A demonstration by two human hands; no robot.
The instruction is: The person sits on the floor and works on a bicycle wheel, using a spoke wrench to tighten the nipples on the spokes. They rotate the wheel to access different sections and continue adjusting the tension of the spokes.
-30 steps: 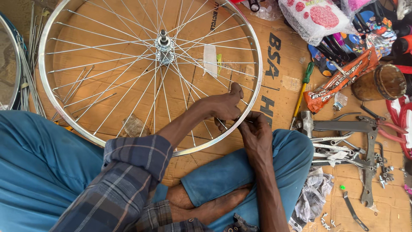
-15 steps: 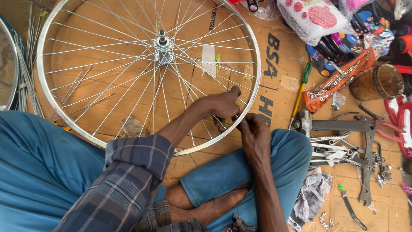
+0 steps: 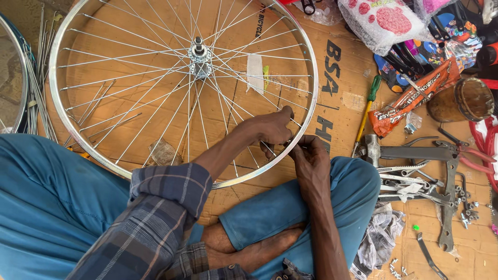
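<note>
A silver bicycle wheel [image 3: 83, 140] with thin spokes and a hub [image 3: 198, 52] lies flat on brown cardboard, its near rim over my knees. My left hand [image 3: 270, 129] reaches inside the rim at the lower right and pinches a spoke near where it meets the rim. My right hand [image 3: 310, 158] sits just outside the rim beside it, fingers curled tightly at the rim's edge; whatever small part it grips is hidden by the fingers.
Loose spokes [image 3: 35, 93] lie at the left by a second rim [image 3: 19, 78]. On the right are a green-handled screwdriver [image 3: 367, 109], an orange packet [image 3: 415, 96], a wooden cup [image 3: 461, 101], wrenches and pliers [image 3: 415, 171], and scattered nuts [image 3: 467, 205].
The two hands stay at the same spot on the rim, with only slight finger shifts. The wheel has not visibly turned.
</note>
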